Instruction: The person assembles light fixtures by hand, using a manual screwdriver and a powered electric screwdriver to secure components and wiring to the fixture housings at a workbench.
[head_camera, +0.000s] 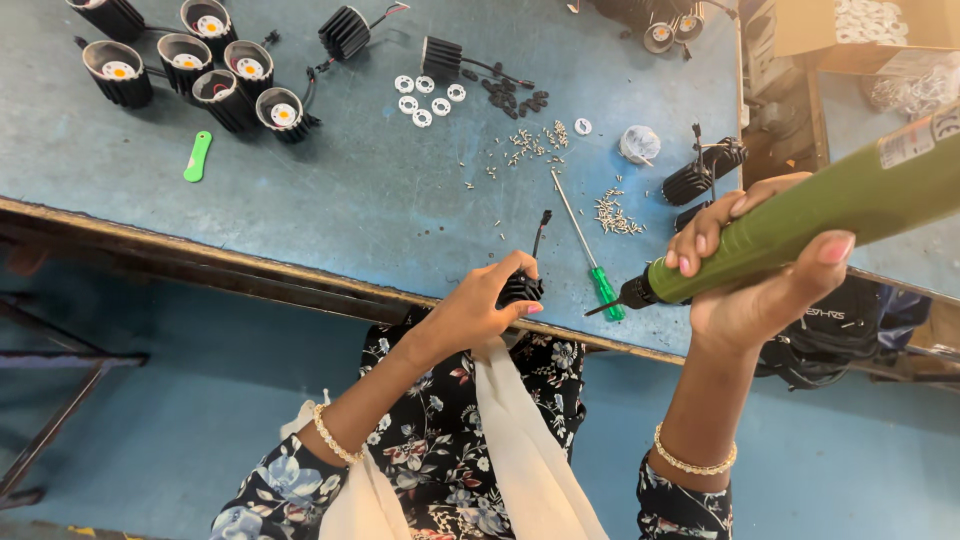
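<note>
Her left hand (478, 305) grips a black heat sink (520, 289) at the worktop's (350, 190) near edge. Her right hand (752, 270) is closed round a green driver (800, 225), tip beside a green-handled screwdriver (592, 255). Loose screws (612, 213) lie just beyond.

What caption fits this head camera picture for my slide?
Left hand grips a black finned metal lamp housing while right hand holds a green electric screwdriver over the blue worktable.
</note>
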